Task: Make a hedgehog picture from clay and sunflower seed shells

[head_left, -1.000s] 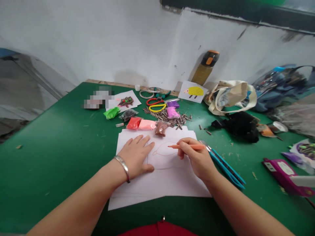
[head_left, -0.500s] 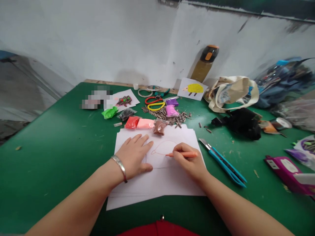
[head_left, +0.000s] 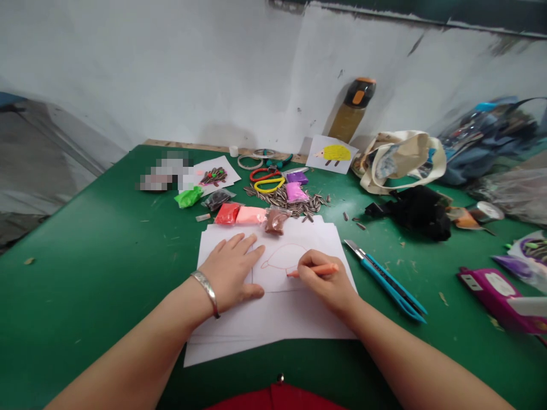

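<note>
White paper sheets (head_left: 299,319) lie on the green table in front of me. My left hand (head_left: 233,267) rests flat on their left part, fingers spread, holding nothing. On the right, my right hand (head_left: 327,279) grips an orange pen (head_left: 316,270), its tip touching the top sheet. A thin orange outline (head_left: 280,247), rounded with a small loop at its left end, shows on the paper; my right hand hides part of it. Packets of red (head_left: 227,213), pink (head_left: 250,215) and brown (head_left: 276,221) material lie along the paper's far edge.
Sunflower seeds (head_left: 277,197) and scissors (head_left: 269,183) lie beyond the packets. A blue utility knife (head_left: 391,285) is right of the paper. Farther back are a yellow hedgehog picture (head_left: 331,154), a bottle (head_left: 352,111), a cloth bag (head_left: 401,162) and a black bag (head_left: 421,213).
The pen tip has moved slightly down, and a short line now runs below the outline. My left hand stays flat on the paper. The view has shifted slightly.
</note>
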Available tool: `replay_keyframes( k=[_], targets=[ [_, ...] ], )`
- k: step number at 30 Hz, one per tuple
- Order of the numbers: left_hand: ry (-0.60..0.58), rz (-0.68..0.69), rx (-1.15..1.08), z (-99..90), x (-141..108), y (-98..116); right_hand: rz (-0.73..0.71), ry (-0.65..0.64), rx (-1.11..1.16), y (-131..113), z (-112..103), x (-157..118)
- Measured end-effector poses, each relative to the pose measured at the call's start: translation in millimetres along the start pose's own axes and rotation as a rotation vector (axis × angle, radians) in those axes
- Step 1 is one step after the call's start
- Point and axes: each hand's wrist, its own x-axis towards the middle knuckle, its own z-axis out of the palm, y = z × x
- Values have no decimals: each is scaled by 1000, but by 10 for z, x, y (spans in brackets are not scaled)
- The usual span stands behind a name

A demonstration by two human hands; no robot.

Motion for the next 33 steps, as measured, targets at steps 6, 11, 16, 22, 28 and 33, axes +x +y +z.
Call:
replay_keyframes(
  k=[6, 11, 16, 22, 28, 33],
  targets=[
    [0, -2, 8, 14, -7, -9, 11, 46, 84, -23, -58, 13],
    [37, 13, 21, 69, 2, -45, 35, 204, 65, 32, -185, 64],
    [43, 16, 21, 103, 14, -71, 40, 202, 30, 72, -207, 102],
    [51, 23, 14, 110, 8, -77, 20, 189, -13, 69, -197, 99],
    [60, 19, -12, 98, 7, -76, 1, 173, -32, 61, -200, 118],
    [54, 17, -25, 95, 9, -73, 43, 99, 9, 46, -215, 119]
  ],
)
